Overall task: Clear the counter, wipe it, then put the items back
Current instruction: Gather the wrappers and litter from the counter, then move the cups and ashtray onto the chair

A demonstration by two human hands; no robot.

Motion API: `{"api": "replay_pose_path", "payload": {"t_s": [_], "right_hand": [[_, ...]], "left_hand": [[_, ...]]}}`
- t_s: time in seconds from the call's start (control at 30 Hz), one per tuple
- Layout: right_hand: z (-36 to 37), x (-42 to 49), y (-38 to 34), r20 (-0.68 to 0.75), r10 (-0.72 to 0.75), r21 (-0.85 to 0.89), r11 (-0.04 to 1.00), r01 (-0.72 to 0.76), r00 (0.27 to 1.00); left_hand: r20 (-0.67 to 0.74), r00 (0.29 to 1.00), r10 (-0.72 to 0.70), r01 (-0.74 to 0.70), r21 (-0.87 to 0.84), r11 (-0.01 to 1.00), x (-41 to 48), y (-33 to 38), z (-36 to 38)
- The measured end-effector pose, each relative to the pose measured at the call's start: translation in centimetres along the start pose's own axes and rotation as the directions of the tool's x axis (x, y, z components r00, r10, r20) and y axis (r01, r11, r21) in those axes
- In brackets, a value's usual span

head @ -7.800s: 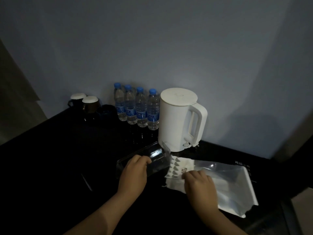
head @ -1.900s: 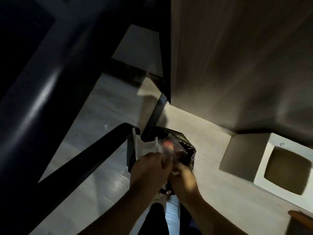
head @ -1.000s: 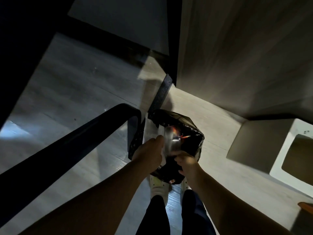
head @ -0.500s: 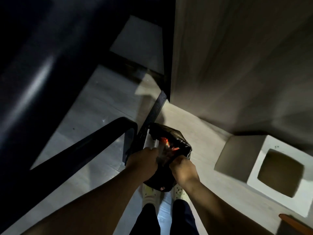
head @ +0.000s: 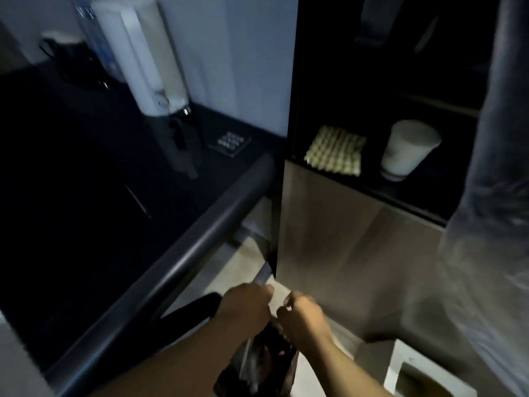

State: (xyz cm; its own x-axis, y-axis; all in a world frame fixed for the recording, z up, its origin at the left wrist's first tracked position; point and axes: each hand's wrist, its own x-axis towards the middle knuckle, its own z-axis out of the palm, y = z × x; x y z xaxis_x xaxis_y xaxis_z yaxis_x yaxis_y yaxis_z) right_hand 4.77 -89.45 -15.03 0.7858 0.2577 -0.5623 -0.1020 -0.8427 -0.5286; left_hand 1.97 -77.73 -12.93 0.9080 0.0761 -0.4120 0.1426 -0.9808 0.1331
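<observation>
Counter (head: 86, 196) comes first: its dark top fills the left of the view and is not yet cleared. The white kettle (head: 143, 53) stands at the back by the wall, with blurred water bottles (head: 94, 38) and dark cups (head: 65, 61) beside it. Nothing suggests any wiping has been done.

Below the counter's edge, low by the floor, a black bag (head: 257, 365) holds crumpled waste, so I judge the rubbish part of the clearing is about done.

The left hand (head: 246, 308) and right hand (head: 300, 313) are just above the bag, close together with fingers curled. Blur hides whether they grip anything.

A checked cloth (head: 335, 151) lies on the shelf to the right — a likely wiper. Smallest of all, a dotted card (head: 229, 143) lies on the counter near the kettle's base — also to be moved.
</observation>
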Motion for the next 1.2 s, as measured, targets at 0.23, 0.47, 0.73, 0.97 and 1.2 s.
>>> {"api": "replay_pose_path", "payload": {"t_s": [0.23, 0.47, 0.73, 0.97, 1.2], "right_hand": [[-5.6, -3.4, -4.0, -0.107, -0.156, 0.026, 0.987, 0.16, 0.982], [-7.3, -5.6, -7.8, -0.127, -0.225, 0.061, 0.97, 0.234, 0.966], [-5.6, -6.7, -13.9, -0.176, -0.279, 0.082, 0.951, 0.297, 0.944], [2.0, -7.3, -24.1, -0.176, -0.301, 0.077, 0.945, 0.318, 0.937], [11.5, -8.0, -36.8, -0.109, -0.345, 0.061, 0.934, 0.352, 0.932]], "left_hand": [[-0.115, 0.993, -0.03, 0.026, -0.039, 0.999, -2.7, 1.1, -7.6], [-0.25, 0.968, -0.016, -0.015, -0.122, 0.992, -5.0, -0.4, -11.1], [-0.331, 0.943, -0.036, -0.022, -0.169, 0.985, -7.0, -6.3, -13.5], [-0.376, 0.925, -0.054, -0.013, -0.174, 0.985, -10.4, -18.4, -14.5], [-0.391, 0.915, -0.095, 0.03, -0.169, 0.985, -15.2, -34.4, -15.6]]}}
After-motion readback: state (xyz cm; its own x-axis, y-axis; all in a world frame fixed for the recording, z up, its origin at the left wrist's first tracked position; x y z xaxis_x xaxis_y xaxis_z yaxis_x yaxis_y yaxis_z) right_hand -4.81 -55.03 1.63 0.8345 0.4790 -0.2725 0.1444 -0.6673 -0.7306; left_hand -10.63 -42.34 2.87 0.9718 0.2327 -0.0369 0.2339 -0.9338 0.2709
